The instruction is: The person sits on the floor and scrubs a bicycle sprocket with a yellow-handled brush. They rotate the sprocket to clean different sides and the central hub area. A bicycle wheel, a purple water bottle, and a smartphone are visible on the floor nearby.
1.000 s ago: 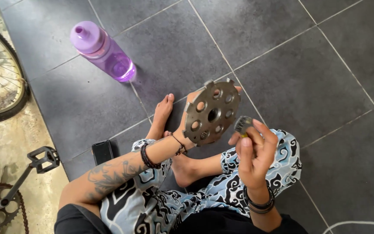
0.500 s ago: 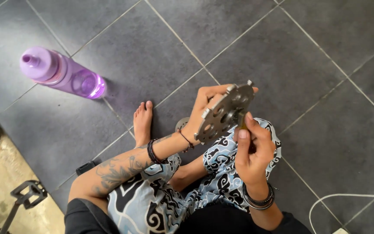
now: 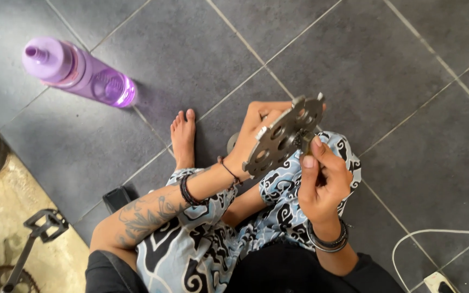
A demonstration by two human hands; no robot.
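Observation:
A round metal disc with several holes and a toothed rim is held tilted above my lap. My left hand grips it from behind, fingers around its upper edge. My right hand pinches a small dark metal part against the disc's middle, thumb on top. Whether that part is joined to the disc is unclear. I sit on the floor in patterned blue, white and black shorts, with one bare foot stretched out.
A purple bottle lies on the grey floor tiles at the upper left. A bicycle pedal and crank and a chainring sit at the lower left. A white cable and plug lie at the lower right. A small black object rests beside my left arm.
The disc has turned from facing me to nearly edge-on. My right hand has brought the small part to its middle. The view has shifted, so the bottle now sits further left.

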